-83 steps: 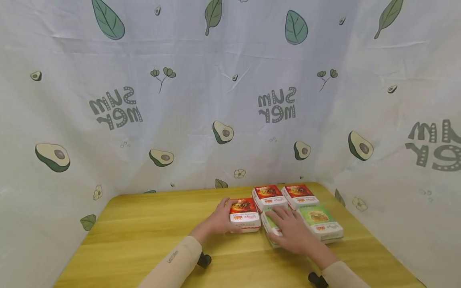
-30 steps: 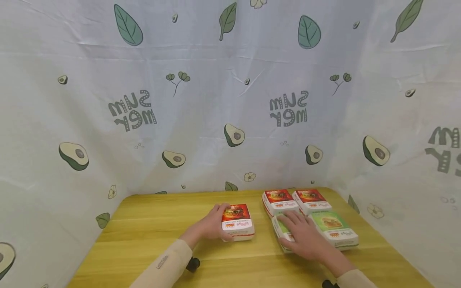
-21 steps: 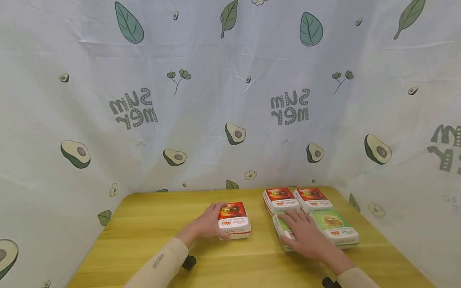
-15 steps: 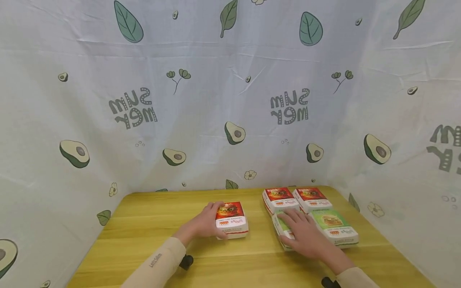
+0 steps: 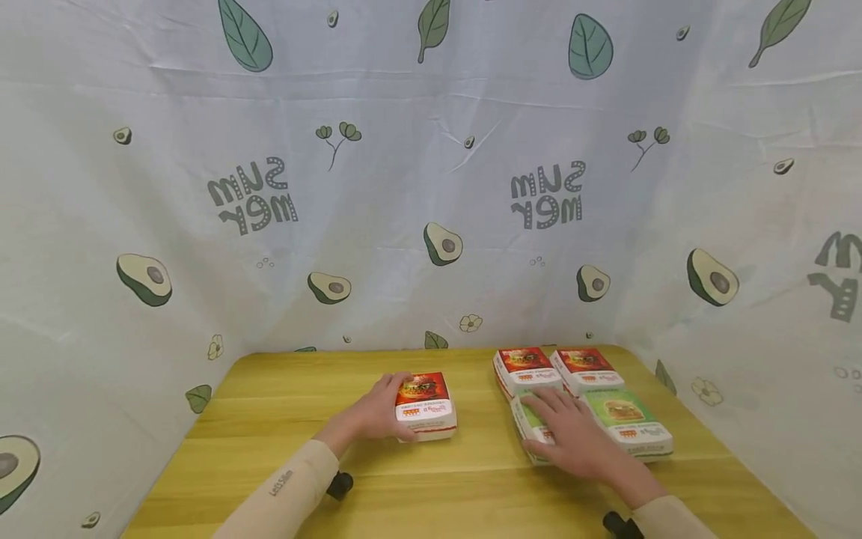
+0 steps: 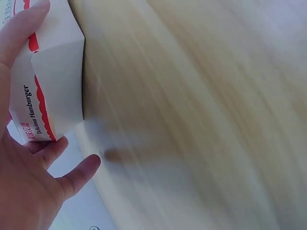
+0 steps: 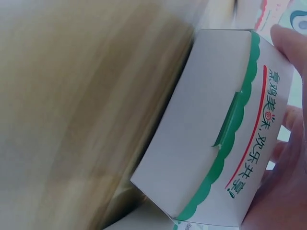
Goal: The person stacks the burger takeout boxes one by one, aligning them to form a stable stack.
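In the head view my left hand (image 5: pixel 377 410) holds a red-and-white hamburger box (image 5: pixel 426 408) by its left end, left of the other boxes. In the left wrist view the thumb lies along the box's side (image 6: pixel 57 81), and two fingertips show beyond its lower end. My right hand (image 5: pixel 572 438) rests over a green-and-white hamburger box (image 5: pixel 534 421), covering much of its top, fingers spread. The right wrist view shows that box's white side, with a green scalloped band (image 7: pixel 235 124), standing on the table.
Beside my right hand lies a second green burger box (image 5: pixel 622 419). Two red burger boxes, a left one (image 5: pixel 524 367) and a right one (image 5: pixel 586 368), sit behind the green pair. A printed curtain (image 5: pixel 370 187) surrounds the wooden table (image 5: pixel 431 501).
My left hand has carried the red box leftward, away from the group it was close against, opening a wide gap. The right hand stays on the green box. The head view has shifted slightly.
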A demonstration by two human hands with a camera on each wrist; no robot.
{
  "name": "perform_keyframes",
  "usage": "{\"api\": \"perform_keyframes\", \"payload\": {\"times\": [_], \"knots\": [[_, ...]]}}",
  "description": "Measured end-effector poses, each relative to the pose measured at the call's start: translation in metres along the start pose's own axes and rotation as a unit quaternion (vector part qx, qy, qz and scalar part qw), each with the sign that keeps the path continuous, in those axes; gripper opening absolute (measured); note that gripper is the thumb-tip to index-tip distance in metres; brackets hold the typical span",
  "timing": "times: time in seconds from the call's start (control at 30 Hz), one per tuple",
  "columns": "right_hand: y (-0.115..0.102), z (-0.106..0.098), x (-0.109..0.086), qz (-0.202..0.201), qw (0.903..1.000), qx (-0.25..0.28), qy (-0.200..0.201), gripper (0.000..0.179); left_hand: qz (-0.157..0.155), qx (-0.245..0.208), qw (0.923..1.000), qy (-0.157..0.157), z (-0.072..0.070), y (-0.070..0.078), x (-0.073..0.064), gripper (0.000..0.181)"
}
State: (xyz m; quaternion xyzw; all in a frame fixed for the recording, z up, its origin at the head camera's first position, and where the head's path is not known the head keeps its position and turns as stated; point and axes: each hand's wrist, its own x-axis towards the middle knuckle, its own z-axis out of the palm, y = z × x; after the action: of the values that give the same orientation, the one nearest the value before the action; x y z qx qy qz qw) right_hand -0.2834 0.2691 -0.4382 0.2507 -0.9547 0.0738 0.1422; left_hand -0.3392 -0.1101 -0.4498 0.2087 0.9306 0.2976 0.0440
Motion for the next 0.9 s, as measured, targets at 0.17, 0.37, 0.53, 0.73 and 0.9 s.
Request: {"api": "perform_keyframes", "payload": {"times": [0.17,0.37,0.53,0.73,0.9], "knots": [[0.005,-0.002,0.001,0.013,0.9992,0.025,-0.028,0.076,-0.009,0.003,1.0000,-0.001,-0.003,-0.003,-0.002,0.107],[0.007,-0.006,0.002,0.004,0.9983,0.031,-0.049,0.084,-0.012,0.003,0.9999,-0.002,-0.005,-0.006,-0.004,0.106],[0.009,-0.008,0.002,-0.018,0.9980,0.029,-0.054,0.091,-0.004,-0.001,1.0000,-0.002,-0.007,-0.010,-0.003,0.104],[0.011,-0.012,0.002,-0.016,0.9959,0.038,-0.081,0.096,-0.002,-0.005,1.0000,-0.004,-0.006,-0.012,-0.002,0.104],[0.014,-0.013,0.003,-0.007,0.9929,0.048,-0.109,0.099,-0.001,-0.015,0.9999,-0.007,-0.005,-0.013,-0.003,0.104]]}}
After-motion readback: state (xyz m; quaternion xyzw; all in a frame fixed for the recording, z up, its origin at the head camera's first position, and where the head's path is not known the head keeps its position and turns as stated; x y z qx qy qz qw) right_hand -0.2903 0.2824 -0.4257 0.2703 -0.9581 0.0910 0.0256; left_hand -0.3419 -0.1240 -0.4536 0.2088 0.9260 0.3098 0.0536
